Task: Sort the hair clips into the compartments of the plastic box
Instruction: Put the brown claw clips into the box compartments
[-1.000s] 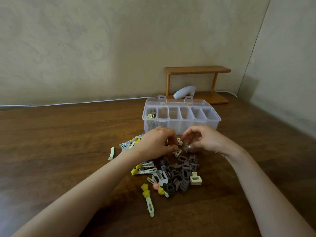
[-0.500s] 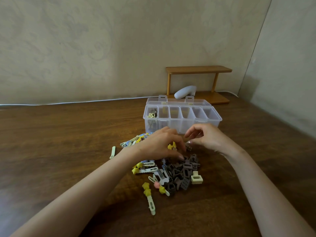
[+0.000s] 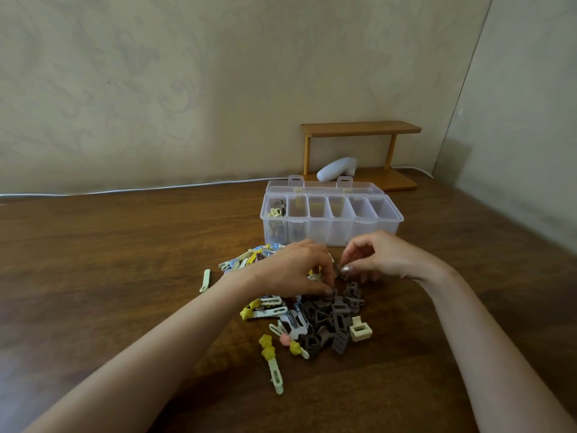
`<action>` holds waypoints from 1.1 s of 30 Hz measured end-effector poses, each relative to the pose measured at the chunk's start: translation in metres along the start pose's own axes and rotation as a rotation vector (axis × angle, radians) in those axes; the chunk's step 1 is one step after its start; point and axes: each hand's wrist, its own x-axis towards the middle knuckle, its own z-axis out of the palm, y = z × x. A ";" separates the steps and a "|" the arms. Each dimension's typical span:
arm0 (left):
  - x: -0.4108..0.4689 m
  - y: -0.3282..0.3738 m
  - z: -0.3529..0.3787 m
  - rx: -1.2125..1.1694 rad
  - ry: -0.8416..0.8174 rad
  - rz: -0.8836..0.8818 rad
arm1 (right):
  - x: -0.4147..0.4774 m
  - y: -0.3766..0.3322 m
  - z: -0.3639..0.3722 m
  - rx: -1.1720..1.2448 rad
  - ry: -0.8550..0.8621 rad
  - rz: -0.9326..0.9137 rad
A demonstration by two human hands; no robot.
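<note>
2 hands now sit low over the heap of hair clips (image 3: 327, 317) on the table (image 3: 125, 276), where 1 second ago they met a little higher, fingertip to fingertip; that suggests a fresh pick is under way, and since only the leftmost compartment (image 3: 276, 210) of the plastic box (image 3: 331, 219) plainly holds clips, the sorting looks barely begun. The left hand (image 3: 290, 270) lies knuckles up on the heap, fingers curled down, thumb tip touching the brown clips; something yellow peeps under it, but whether it grips anything I cannot tell. The right hand (image 3: 387, 257), just beside it and in front of the box, pinches a small brown clip (image 3: 338, 270) between thumb and forefinger
</note>
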 end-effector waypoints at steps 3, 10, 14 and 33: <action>-0.001 -0.001 0.001 -0.012 -0.005 0.003 | -0.002 -0.001 -0.002 -0.005 -0.037 -0.014; -0.002 -0.004 -0.012 -0.118 0.194 -0.099 | -0.005 -0.004 -0.003 0.020 -0.103 -0.025; -0.001 -0.013 -0.022 -0.139 0.346 -0.186 | -0.006 -0.010 0.003 -0.023 -0.216 -0.066; 0.028 -0.054 -0.038 -0.141 0.648 -0.337 | -0.003 -0.011 0.008 -0.086 -0.215 -0.144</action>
